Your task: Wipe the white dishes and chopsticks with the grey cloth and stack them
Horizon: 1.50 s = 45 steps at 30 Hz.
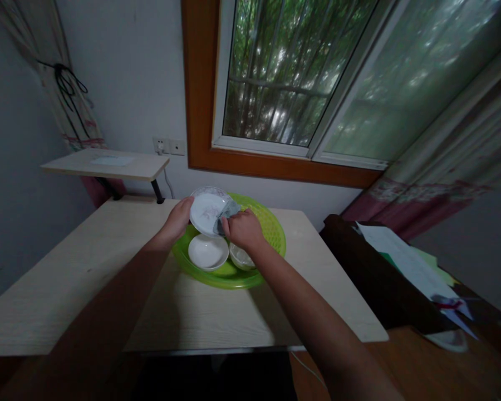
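Two forearms [313,309] extend past two bowls [207,252], left fingers [187,203] pinching one plate [206,209], right fingers [227,225] pinching one cloth [229,208].

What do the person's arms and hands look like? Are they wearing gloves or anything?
No gloves! The left hand and right hand are bare. The left forearm and right forearm are bare too, with no sleeves, watch or bracelet showing. Small things like rings are too tiny to tell.

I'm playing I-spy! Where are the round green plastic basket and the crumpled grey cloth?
Round green plastic basket [274,227], head view: bare right side.
Crumpled grey cloth [229,209], head view: upper part.
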Each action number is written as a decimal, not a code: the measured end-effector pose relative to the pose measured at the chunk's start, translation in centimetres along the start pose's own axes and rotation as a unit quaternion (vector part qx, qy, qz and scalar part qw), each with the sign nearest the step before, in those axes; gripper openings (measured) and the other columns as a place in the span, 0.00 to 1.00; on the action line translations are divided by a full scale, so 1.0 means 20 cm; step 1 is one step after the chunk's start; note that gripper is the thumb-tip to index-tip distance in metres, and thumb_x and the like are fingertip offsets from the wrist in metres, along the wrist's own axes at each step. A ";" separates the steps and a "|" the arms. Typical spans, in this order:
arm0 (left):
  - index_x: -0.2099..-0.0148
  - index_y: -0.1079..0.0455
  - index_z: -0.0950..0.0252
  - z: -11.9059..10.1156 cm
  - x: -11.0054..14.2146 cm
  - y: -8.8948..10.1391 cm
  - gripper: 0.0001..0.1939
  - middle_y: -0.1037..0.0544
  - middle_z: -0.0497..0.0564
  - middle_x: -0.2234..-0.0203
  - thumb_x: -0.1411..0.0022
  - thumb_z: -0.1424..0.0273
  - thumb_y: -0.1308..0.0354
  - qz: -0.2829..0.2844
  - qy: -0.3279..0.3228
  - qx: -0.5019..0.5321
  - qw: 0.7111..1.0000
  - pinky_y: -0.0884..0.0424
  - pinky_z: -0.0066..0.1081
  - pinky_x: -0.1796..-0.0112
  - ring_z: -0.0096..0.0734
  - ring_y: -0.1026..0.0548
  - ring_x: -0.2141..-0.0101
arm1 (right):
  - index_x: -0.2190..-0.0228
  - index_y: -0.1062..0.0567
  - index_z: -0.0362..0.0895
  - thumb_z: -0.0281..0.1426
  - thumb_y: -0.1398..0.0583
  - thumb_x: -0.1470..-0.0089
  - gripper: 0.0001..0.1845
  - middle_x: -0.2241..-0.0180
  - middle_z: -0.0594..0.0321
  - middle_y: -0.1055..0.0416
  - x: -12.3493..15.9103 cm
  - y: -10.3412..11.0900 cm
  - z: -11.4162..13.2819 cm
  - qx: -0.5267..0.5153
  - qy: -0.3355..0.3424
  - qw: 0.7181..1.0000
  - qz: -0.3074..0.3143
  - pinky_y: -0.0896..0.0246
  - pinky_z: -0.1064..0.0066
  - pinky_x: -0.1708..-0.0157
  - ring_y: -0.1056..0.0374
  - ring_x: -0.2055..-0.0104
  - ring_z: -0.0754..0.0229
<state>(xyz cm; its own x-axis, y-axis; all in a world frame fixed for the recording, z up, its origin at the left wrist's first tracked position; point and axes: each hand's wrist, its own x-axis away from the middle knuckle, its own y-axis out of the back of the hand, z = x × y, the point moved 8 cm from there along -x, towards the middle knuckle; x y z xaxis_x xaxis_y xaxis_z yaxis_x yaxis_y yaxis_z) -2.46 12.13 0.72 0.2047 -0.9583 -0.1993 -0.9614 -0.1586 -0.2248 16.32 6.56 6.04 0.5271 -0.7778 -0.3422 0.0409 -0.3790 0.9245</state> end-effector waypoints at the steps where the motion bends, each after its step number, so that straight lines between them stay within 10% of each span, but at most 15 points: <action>1: 0.58 0.26 0.68 0.00 0.00 0.00 0.21 0.21 0.55 0.66 0.41 0.53 0.42 -0.001 0.002 0.000 1.000 0.30 0.32 0.62 0.38 0.25 0.62 | 0.69 0.18 0.39 0.40 0.55 0.31 0.31 0.68 0.49 0.20 0.01 0.00 0.01 -0.008 0.017 1.000 0.006 0.44 0.61 0.55 0.26 0.64 0.53; 11: 0.60 0.28 0.66 0.00 0.00 -0.02 0.16 0.23 0.52 0.70 0.40 0.58 0.43 -0.001 0.028 0.014 1.000 0.31 0.31 0.66 0.34 0.26 0.68 | 0.47 0.24 0.45 0.36 0.54 0.29 0.23 0.45 0.58 0.25 0.06 0.03 0.13 -0.241 0.219 0.945 -0.026 0.41 0.67 0.43 0.30 0.44 0.60; 17: 0.60 0.26 0.66 -0.03 0.03 -0.10 0.18 0.20 0.55 0.63 0.41 0.56 0.42 0.073 0.023 -0.024 0.997 0.29 0.37 0.56 0.40 0.24 0.60 | 0.39 0.32 0.47 0.37 0.54 0.29 0.24 0.34 0.60 0.39 0.06 0.02 0.20 -0.210 0.260 0.942 -0.018 0.48 0.61 0.34 0.40 0.34 0.60; 36: 0.53 0.23 0.66 -0.06 0.07 -0.18 0.19 0.19 0.57 0.57 0.40 0.58 0.40 0.149 0.024 -0.003 0.989 0.30 0.40 0.49 0.43 0.24 0.54 | 0.36 0.35 0.44 0.41 0.52 0.30 0.27 0.33 0.50 0.43 -0.01 -0.02 0.01 -0.088 0.058 0.991 -0.081 0.53 0.52 0.32 0.49 0.29 0.48; 45: 0.53 0.25 0.69 -0.04 0.04 -0.08 0.23 0.19 0.58 0.59 0.38 0.54 0.42 0.073 0.011 -0.025 0.997 0.31 0.37 0.53 0.41 0.25 0.56 | 0.47 0.24 0.39 0.40 0.53 0.30 0.26 0.40 0.48 0.32 -0.01 -0.05 -0.08 -0.053 -0.009 0.996 -0.064 0.48 0.54 0.35 0.40 0.35 0.48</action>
<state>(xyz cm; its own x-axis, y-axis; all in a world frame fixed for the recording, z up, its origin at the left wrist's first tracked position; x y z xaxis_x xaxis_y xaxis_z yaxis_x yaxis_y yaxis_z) -0.91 11.35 1.64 0.0594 -0.9768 -0.2059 -0.9886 -0.0289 -0.1479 17.52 7.86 5.50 0.4957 -0.7358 -0.4613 0.1975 -0.4218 0.8849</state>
